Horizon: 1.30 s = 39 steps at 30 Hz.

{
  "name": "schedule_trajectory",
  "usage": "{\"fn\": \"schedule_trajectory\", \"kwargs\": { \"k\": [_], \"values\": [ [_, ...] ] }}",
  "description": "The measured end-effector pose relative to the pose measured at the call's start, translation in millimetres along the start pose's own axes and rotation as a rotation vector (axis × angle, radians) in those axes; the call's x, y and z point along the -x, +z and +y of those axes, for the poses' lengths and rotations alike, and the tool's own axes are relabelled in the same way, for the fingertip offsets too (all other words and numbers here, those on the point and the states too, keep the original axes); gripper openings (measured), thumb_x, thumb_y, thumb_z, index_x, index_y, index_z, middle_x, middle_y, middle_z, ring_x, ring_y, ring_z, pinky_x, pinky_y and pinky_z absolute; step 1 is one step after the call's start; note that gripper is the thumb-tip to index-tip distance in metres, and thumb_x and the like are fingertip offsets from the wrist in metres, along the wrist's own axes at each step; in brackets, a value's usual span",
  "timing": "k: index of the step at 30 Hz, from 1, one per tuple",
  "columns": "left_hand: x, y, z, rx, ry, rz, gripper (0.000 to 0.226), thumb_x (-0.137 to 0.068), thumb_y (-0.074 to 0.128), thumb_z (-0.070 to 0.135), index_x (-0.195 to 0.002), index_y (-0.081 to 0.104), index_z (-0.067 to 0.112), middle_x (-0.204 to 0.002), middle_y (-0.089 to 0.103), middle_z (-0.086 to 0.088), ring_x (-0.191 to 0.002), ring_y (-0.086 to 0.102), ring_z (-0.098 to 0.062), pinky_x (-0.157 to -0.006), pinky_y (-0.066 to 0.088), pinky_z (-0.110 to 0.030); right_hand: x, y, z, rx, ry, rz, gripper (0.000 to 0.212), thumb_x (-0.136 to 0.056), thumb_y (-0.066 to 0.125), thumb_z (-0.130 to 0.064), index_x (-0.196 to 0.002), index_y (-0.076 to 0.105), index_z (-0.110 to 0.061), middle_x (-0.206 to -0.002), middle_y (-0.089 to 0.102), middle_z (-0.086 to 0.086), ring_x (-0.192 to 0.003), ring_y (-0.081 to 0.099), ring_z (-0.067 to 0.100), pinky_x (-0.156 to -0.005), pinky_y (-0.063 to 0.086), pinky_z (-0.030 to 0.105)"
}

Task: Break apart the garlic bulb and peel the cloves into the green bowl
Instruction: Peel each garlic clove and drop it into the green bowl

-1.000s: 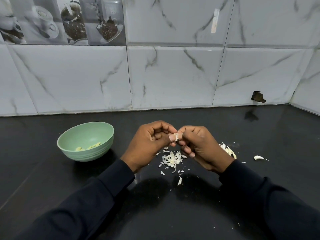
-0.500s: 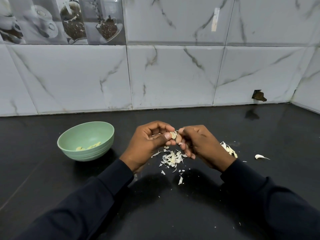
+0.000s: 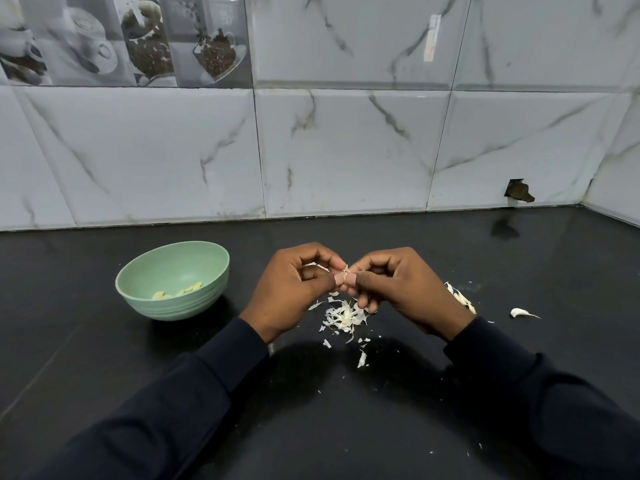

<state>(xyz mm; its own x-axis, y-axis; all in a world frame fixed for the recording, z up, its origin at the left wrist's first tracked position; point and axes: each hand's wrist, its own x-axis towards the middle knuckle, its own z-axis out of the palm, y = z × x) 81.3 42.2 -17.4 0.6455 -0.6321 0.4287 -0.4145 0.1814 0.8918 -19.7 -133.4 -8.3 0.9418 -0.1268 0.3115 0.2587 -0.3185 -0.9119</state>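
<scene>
The left hand (image 3: 294, 292) and the right hand (image 3: 405, 289) meet fingertip to fingertip above the black counter (image 3: 104, 358). I read both as curled, with thumb and forefinger of each pinching one small garlic clove (image 3: 344, 271) between them. Only a pale sliver of that clove and a bit of its skin show past the fingers, so I cannot tell how much of it is peeled. Both wrists come out of dark sleeves (image 3: 207, 375).

Straight below the fingers a heap of white peel scraps (image 3: 344, 317) lies on the counter, with smaller flakes scattered toward me. Just behind the right hand I make out more pale garlic pieces (image 3: 460, 297), partly hidden by the wrist. Farther right, well apart from the hands, a single unpeeled clove (image 3: 519, 312) lies alone.

To the left of the left hand stands the green bowl (image 3: 173, 306), upright, with a few yellowish peeled cloves (image 3: 180, 292) in its bottom. Marbled grey wall tiles (image 3: 346, 150) rise behind the counter.
</scene>
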Motion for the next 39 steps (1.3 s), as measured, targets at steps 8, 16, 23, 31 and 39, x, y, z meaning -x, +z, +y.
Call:
{"fn": "schedule_trajectory", "kwargs": {
  "k": [8, 16, 23, 31, 39],
  "values": [
    [-1.1, 4.5, 1.3, -0.042, 0.017, 0.088, 0.015, -0.083, 0.079, -0.003, -0.093, 0.07, 0.003, -0.085, 0.073, -0.008, -0.075, 0.074, -0.019, -0.076, 0.06, -0.031, 0.4, 2.5, -1.8, -0.172, 0.073, 0.042, 0.011, -0.094, 0.065, 0.005, -0.089, 0.074, 0.006, -0.084, 0.074, 0.028, -0.068, 0.074, 0.029, -0.061, 0.06, 0.025],
    [-0.5, 14.3, -4.4, -0.073, -0.084, 0.188, 0.004, -0.084, 0.078, -0.001, -0.084, 0.076, 0.003, -0.072, 0.075, -0.013, -0.068, 0.075, -0.027, -0.071, 0.063, -0.037, 0.3, 7.5, 4.0, -0.135, 0.082, 0.094, 0.009, -0.091, 0.071, 0.005, -0.096, 0.07, 0.013, -0.086, 0.075, 0.028, -0.077, 0.076, 0.029, -0.073, 0.064, 0.029],
    [1.7, 16.1, -0.4, -0.031, -0.095, 0.199, 0.006, -0.083, 0.079, 0.0, -0.088, 0.079, 0.004, -0.079, 0.076, -0.015, -0.076, 0.076, -0.031, -0.08, 0.063, -0.042, 1.4, 7.9, 1.8, -0.163, 0.188, 0.147, 0.008, -0.092, 0.071, -0.002, -0.093, 0.077, 0.004, -0.094, 0.073, 0.032, -0.068, 0.068, 0.02, -0.061, 0.059, 0.026],
    [3.9, 17.3, 3.8, -0.028, -0.112, 0.121, 0.013, -0.082, 0.081, 0.002, -0.095, 0.079, 0.003, -0.083, 0.078, -0.013, -0.082, 0.077, -0.03, -0.083, 0.062, -0.039, 1.4, 12.5, -1.0, -0.152, 0.208, 0.149, 0.017, -0.091, 0.067, 0.002, -0.075, 0.073, -0.001, -0.07, 0.07, 0.017, -0.055, 0.065, 0.019, -0.05, 0.054, 0.024],
    [3.0, 15.1, 6.2, -0.004, -0.108, 0.056, 0.011, -0.085, 0.073, -0.008, -0.096, 0.072, -0.006, -0.082, 0.073, -0.026, -0.073, 0.074, -0.023, -0.074, 0.062, -0.029, 1.0, 15.4, -3.4, -0.026, 0.139, 0.107, 0.02, -0.095, 0.056, 0.004, -0.076, 0.065, 0.003, -0.064, 0.068, 0.014, -0.048, 0.058, 0.016, -0.049, 0.049, 0.026]
  ]
}}
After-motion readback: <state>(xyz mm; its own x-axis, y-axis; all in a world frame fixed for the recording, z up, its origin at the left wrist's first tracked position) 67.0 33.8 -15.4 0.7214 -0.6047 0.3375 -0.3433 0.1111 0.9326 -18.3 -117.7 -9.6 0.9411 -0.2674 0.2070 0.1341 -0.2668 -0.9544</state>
